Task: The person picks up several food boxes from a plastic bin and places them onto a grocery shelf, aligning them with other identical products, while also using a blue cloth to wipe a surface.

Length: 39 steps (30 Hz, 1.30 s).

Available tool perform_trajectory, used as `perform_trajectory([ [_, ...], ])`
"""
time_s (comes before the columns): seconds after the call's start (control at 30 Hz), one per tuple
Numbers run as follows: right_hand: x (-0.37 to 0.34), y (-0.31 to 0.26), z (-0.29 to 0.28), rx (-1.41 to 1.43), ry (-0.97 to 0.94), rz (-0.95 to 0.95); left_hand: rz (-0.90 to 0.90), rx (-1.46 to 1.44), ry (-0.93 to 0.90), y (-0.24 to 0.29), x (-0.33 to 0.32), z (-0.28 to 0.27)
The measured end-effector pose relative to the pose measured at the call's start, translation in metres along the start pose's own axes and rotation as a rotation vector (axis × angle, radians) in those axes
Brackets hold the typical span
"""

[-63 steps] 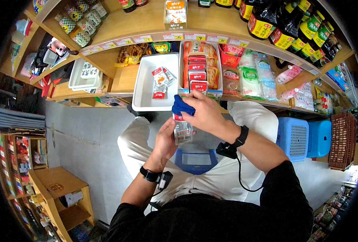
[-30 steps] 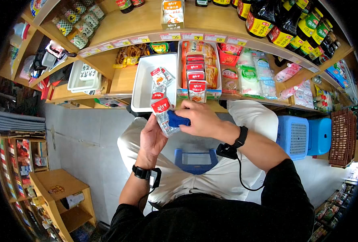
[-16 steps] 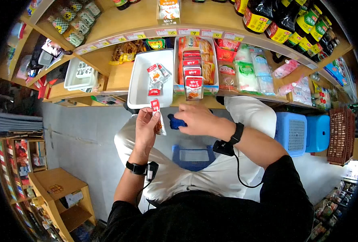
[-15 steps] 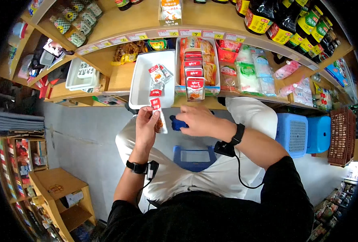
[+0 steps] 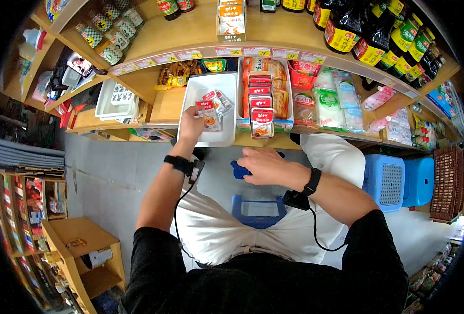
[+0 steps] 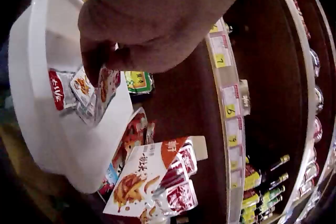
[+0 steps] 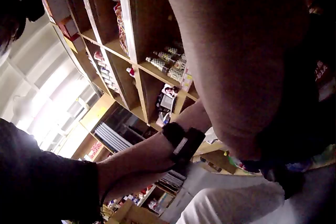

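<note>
My left hand [image 5: 191, 125] is over the white plastic tray [image 5: 217, 137], pinching a small red-and-white snack packet [image 5: 209, 117] at its edge. Other packets [image 5: 223, 102] of the same kind lie in the tray beside it. In the left wrist view, the fingers hold the packet [image 6: 108, 86] tilted against those in the tray. My right hand [image 5: 266, 166] grips a crumpled dark blue cloth [image 5: 239, 170] above my lap, in front of the shelf edge. The right wrist view shows mostly the back of that hand, dark, with its fingers hidden.
Right of the tray stands an open carton with a row of red-topped packets [image 5: 262, 123]. Bagged goods [image 5: 328, 107] lie farther right. Sauce bottles [image 5: 341, 31] and jars [image 5: 110, 51] line the upper shelf. Blue stools [image 5: 383, 183] stand on the floor at the right.
My left hand has turned the packet over during wiping, then moved it forward from above the lap into the white tray. The right hand has drawn back from the packet, still holding the blue cloth.
</note>
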State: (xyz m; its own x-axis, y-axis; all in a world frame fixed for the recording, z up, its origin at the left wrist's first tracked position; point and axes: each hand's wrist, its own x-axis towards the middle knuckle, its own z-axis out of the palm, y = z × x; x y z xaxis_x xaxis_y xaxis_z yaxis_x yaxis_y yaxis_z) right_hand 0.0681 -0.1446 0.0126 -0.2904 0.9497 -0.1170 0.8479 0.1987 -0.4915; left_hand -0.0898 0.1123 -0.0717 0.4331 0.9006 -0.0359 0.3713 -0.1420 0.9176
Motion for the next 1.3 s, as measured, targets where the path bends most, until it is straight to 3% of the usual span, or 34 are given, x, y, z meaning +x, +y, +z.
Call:
perform_trajectory([
  [0.03,0.000,0.000,0.000,0.001,-0.001,0.001,-0.067,-0.064,-0.016,-0.003,0.006,0.003],
  [0.17,-0.001,0.001,0.002,0.029,-0.010,0.009,0.011,0.087,0.122,-0.013,0.016,0.009],
  [0.3,-0.002,0.002,0.005,0.012,0.048,-0.016,-0.039,0.029,-0.022,0.024,-0.013,0.011],
  [0.37,-0.003,0.004,0.010,0.036,0.064,-0.029,0.171,0.121,-0.029,0.027,-0.020,0.016],
  [0.43,-0.005,0.005,0.014,0.055,0.086,-0.049,0.269,0.103,-0.045,0.065,-0.041,0.024],
  [0.5,-0.003,0.006,0.015,0.031,0.061,-0.057,0.217,0.044,-0.089,0.087,-0.055,0.035],
  [0.6,-0.002,0.007,0.016,0.029,0.055,-0.052,0.481,0.117,-0.160,0.104,-0.070,0.048],
  [0.93,0.001,0.012,0.021,0.009,-0.029,-0.030,0.533,0.352,-0.179,0.104,-0.064,0.082],
  [1.3,0.002,0.009,0.018,0.026,-0.092,-0.021,0.426,0.164,-0.243,0.096,-0.056,0.086],
])
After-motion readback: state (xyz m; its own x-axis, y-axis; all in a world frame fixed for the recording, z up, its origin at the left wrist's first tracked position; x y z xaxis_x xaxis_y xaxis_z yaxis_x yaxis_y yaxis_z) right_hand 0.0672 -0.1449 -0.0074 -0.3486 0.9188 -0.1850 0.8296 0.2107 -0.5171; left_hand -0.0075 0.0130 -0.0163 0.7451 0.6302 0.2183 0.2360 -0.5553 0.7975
